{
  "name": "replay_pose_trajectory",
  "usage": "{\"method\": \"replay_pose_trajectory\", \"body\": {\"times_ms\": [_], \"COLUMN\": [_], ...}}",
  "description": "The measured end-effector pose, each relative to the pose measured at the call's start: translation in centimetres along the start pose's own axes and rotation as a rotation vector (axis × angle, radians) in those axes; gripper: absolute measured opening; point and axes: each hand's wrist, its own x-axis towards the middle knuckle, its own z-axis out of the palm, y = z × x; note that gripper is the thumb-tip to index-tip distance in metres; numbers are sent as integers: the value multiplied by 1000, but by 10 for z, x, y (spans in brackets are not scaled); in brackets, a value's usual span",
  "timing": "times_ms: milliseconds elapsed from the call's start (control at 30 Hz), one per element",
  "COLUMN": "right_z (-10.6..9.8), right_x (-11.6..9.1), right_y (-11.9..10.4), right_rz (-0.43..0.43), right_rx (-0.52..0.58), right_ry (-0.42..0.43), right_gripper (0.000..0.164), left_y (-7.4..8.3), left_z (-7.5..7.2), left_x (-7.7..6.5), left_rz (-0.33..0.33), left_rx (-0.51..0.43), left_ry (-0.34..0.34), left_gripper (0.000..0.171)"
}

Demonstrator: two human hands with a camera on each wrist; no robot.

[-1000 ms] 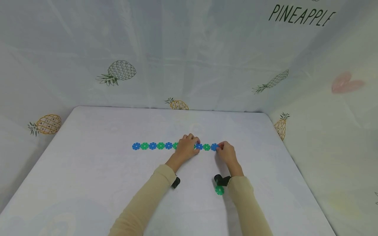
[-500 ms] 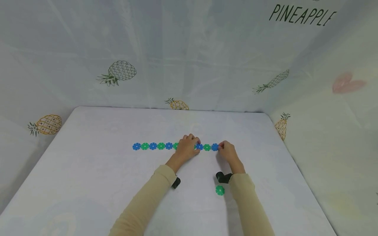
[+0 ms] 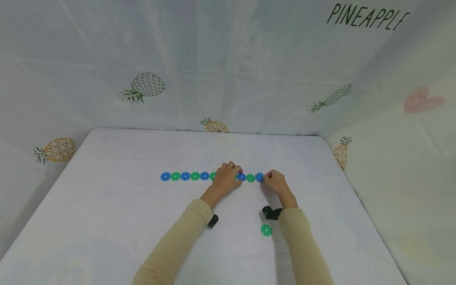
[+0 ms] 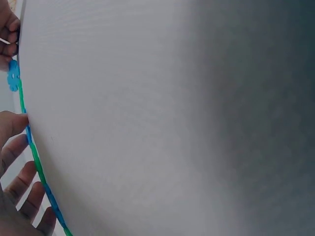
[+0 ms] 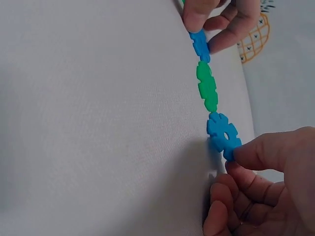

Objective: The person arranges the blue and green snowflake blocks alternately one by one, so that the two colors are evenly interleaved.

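Observation:
Flower-shaped notched plastic discs lie in a straight row, blue and green by turns, starting with a blue disc [image 3: 165,176] at the left. My left hand [image 3: 226,177] lies over the row and covers part of it. Its thumb and fingers hold a blue disc [image 5: 199,45] at its edges. At the row's right end, my right hand [image 3: 276,183] pinches the last blue disc [image 5: 224,133] between thumb and index finger. That disc is tilted up from the table, its edge against a green disc [image 5: 207,87].
A loose green disc [image 3: 266,230] lies nearer the front on the white table [image 3: 107,221], beside the right forearm. Black wrist cameras stick out from both sleeves, the right camera [image 3: 272,213] above the table. A pineapple-print cloth [image 3: 249,79] hangs behind.
The right wrist has shifted slightly up and right, so its camera no longer overlaps the loose green disc. The right fingers still pinch the end blue disc. My left hand stays in place.

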Motion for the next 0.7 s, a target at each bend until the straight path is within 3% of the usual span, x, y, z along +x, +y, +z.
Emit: {"method": "replay_pose_trajectory", "body": {"times_ms": [333,700], "right_z": [4,7], "right_x": [0,2], "right_y": [-1,-3], "right_rz": [4,63], "right_rx": [-27,-50], "right_ry": [12,-6], "right_gripper": [24,29], "left_y": [1,2], "left_z": [-1,-1], "left_x": [0,0], "left_rz": [7,-3], "left_rx": [8,24], "left_ry": [1,2], "left_gripper": [30,30]}}
